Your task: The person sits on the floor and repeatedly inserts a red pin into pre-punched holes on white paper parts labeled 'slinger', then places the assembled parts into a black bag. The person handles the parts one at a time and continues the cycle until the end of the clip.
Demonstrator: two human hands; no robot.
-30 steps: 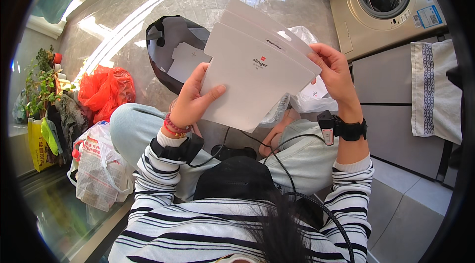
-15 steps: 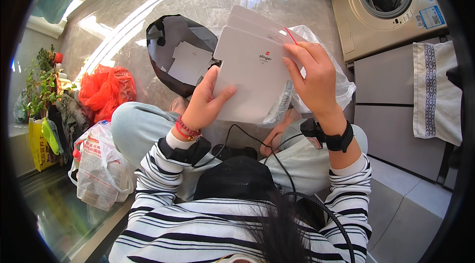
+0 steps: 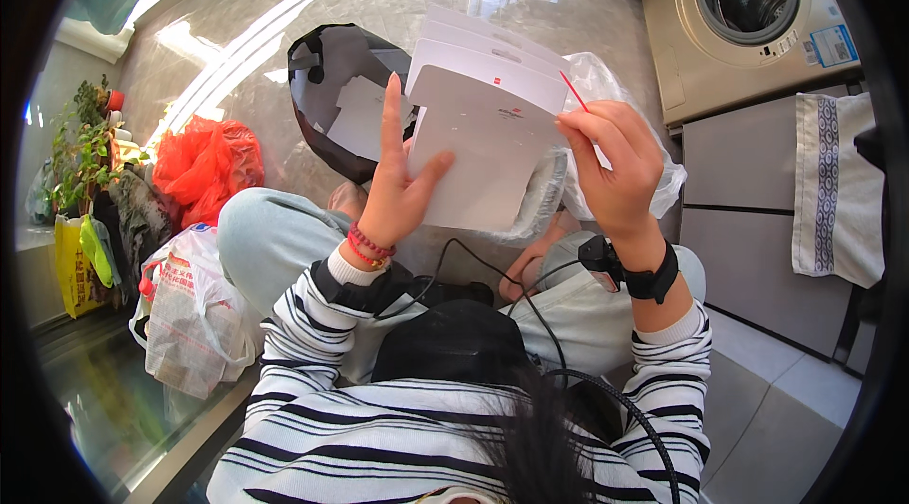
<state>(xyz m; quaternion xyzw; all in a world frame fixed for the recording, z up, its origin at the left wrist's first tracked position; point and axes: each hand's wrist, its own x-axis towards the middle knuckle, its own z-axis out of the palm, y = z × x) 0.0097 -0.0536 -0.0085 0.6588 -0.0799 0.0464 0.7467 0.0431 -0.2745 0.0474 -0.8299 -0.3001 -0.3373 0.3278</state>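
My left hand (image 3: 396,189) grips a fanned stack of white flat cards (image 3: 478,158) by its left side. Its thumb lies across the front card, and the index finger points up beside the edge. The other fingers are mostly hidden behind the stack. Close to the stack's right edge, my right hand (image 3: 620,163) is pinched, and a thin red strip (image 3: 574,92) sticks up from its fingers. Small dark and red print marks the cards, and slots show near their tops. Beyond my left hand, a black bag (image 3: 317,130) stands open with white card pieces (image 3: 365,116) inside.
A clear plastic bag (image 3: 663,184) lies behind my right hand. At the left are a red plastic bag (image 3: 208,168), a filled white bag (image 3: 194,315) and potted plants (image 3: 80,153). A washing machine (image 3: 677,59) stands far right, above grey drawers (image 3: 739,163) with a hanging towel (image 3: 833,187). Black cables (image 3: 535,300) cross my lap.
My right hand has shifted slightly right and down, with the red strip. The stack has tilted, its top edges fanning further apart. My left index finger has straightened upward.
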